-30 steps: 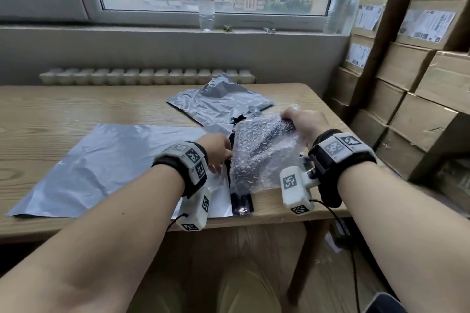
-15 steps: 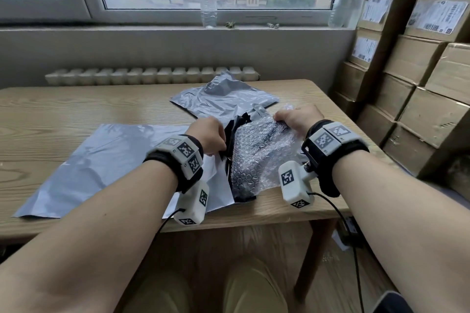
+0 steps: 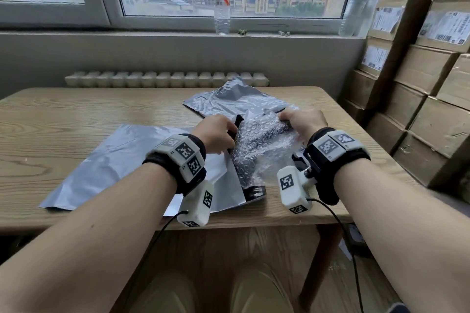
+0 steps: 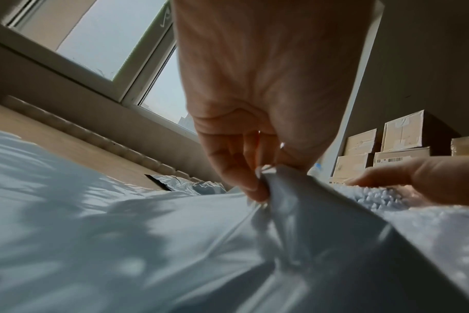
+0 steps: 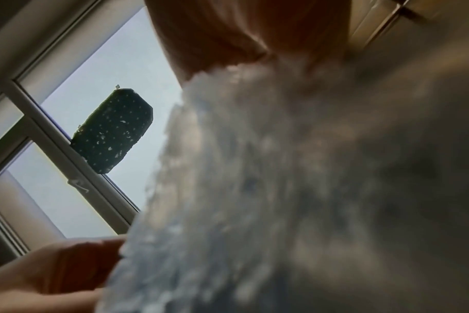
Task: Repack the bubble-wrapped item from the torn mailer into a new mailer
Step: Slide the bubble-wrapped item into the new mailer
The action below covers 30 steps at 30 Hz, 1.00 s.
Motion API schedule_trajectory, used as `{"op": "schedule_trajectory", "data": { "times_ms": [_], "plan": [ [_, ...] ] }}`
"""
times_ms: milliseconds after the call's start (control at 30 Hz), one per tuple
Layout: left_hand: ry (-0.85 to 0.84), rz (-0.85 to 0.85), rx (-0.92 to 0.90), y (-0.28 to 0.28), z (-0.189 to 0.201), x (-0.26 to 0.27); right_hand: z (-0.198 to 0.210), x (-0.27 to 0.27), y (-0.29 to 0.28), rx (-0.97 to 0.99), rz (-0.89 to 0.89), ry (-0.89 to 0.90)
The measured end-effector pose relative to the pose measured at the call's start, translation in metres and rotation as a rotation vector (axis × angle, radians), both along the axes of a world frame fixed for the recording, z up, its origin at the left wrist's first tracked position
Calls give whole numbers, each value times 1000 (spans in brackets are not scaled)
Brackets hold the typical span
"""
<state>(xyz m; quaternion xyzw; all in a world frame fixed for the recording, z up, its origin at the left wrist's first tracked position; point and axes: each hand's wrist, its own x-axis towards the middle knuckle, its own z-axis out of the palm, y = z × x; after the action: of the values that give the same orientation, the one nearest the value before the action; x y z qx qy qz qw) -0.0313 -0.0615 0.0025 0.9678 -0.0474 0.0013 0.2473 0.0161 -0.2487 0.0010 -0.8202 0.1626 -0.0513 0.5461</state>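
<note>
A bubble-wrapped item [image 3: 262, 152] lies tilted on the table's near right part, dark inside clear wrap. My right hand [image 3: 287, 119] grips its far end, fingers curled into the wrap [image 5: 254, 190]. My left hand [image 3: 232, 133] pinches the raised right edge of a large flat grey mailer [image 3: 114, 160], whose black inside shows at that edge. In the left wrist view the fingertips [image 4: 254, 190] nip the grey film, with the bubble wrap [image 4: 388, 201] just to the right. The item's left side rests against that lifted edge. A crumpled grey mailer [image 3: 234, 104] lies behind both hands.
The wooden table [image 3: 76, 114] ends just below my wrists. Stacked cardboard boxes [image 3: 427, 89] stand close on the right. A radiator [image 3: 165, 79] runs behind the table, and plastic bottles [image 3: 221, 0] stand on the window sill.
My left hand has lifted the large mailer's edge higher beside the item. The right hand keeps its grip on the item's far end, and both have shifted a little away from me.
</note>
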Motion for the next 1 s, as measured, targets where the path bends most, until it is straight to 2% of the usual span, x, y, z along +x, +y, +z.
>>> {"op": "schedule_trajectory", "data": {
  "times_ms": [133, 367, 433, 600, 800, 1000],
  "plan": [
    [-88, 47, 39, 4, 4, -3, 1, -8, 10, 39, 139, 10],
    [-108, 40, 23, 12, 4, -5, 10, -11, 15, 79, 240, -11],
    [-105, 37, -14, 11, 4, -6, 8, -12, 17, 58, 219, -8],
    [-65, 22, -52, 10, 8, -12, -1, -7, 13, 10, 8, 14],
    [-57, 15, -90, 7, 8, -11, 7, -19, 20, 165, 195, 126],
    [-45, 2, -166, 3, 10, -12, -15, -2, 47, 284, 229, 195]
  ]
}}
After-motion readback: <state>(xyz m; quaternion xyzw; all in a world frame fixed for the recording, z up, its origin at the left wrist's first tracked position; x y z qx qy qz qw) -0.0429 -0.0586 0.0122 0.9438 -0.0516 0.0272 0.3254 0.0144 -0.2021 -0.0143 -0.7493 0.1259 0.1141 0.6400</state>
